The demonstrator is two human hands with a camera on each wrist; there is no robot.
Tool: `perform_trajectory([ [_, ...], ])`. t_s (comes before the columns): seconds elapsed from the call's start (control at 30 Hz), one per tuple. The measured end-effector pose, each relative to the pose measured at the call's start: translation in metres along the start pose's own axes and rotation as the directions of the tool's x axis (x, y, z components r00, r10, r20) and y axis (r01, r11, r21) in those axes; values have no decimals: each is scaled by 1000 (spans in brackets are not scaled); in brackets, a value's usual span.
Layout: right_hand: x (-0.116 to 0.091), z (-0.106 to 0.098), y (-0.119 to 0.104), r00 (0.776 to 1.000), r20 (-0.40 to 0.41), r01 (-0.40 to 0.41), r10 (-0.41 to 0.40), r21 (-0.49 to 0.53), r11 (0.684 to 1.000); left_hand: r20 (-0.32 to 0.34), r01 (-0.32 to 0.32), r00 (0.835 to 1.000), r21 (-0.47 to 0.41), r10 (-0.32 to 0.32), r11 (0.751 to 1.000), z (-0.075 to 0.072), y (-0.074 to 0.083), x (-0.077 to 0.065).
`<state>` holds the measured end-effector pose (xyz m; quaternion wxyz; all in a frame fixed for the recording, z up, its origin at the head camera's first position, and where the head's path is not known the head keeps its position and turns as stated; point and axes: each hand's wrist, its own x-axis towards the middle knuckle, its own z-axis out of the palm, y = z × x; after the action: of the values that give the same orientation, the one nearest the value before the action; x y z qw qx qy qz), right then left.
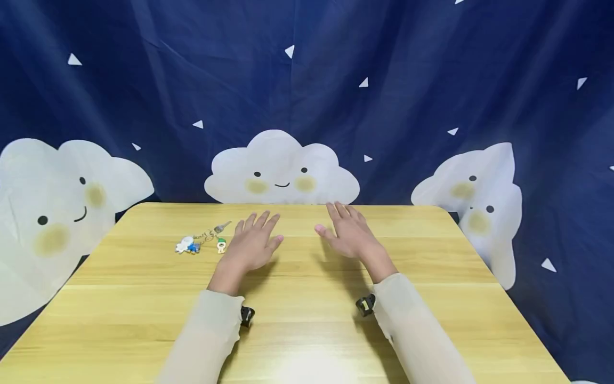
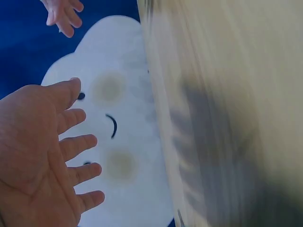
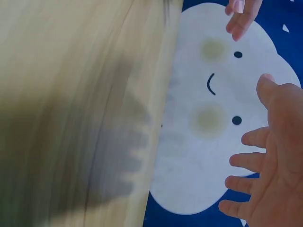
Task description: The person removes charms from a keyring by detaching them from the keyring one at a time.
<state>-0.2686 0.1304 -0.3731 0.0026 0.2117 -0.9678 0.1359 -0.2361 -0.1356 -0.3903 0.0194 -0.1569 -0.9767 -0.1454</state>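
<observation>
released and splayed, left hand (image 1: 249, 248) and right hand (image 1: 352, 237) hover above the table (image 1: 299, 304), keychain (image 1: 193, 247) near the left.

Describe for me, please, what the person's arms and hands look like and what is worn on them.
The left sleeve and right sleeve are long, plain and off-white, with uneven cuff edges. A small black device shows at each cuff, one on the left, one on the right. The left hand and right hand are bare, with no gloves or rings visible.
</observation>
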Motion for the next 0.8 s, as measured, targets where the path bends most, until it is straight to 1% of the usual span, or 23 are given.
perform_trajectory([
  [0.13,12,4,-11,999,2,40,-40,0,999,6,17,1000,3,-17,1000,-8,-20,-7],
  [0.3,26,9,-28,997,10,71,-71,8,997,3,44,999,7,-44,999,-15,-45,-18],
  [0.47,40,17,-46,993,14,114,-114,2,993,5,46,999,26,-47,999,-22,-68,-28],
  [0.63,54,28,-65,985,41,167,-166,-26,986,11,55,998,65,-56,996,-27,-90,-36],
  [0.8,67,37,-88,970,76,236,-231,-65,970,-6,51,999,85,-51,995,-30,-108,-41],
])
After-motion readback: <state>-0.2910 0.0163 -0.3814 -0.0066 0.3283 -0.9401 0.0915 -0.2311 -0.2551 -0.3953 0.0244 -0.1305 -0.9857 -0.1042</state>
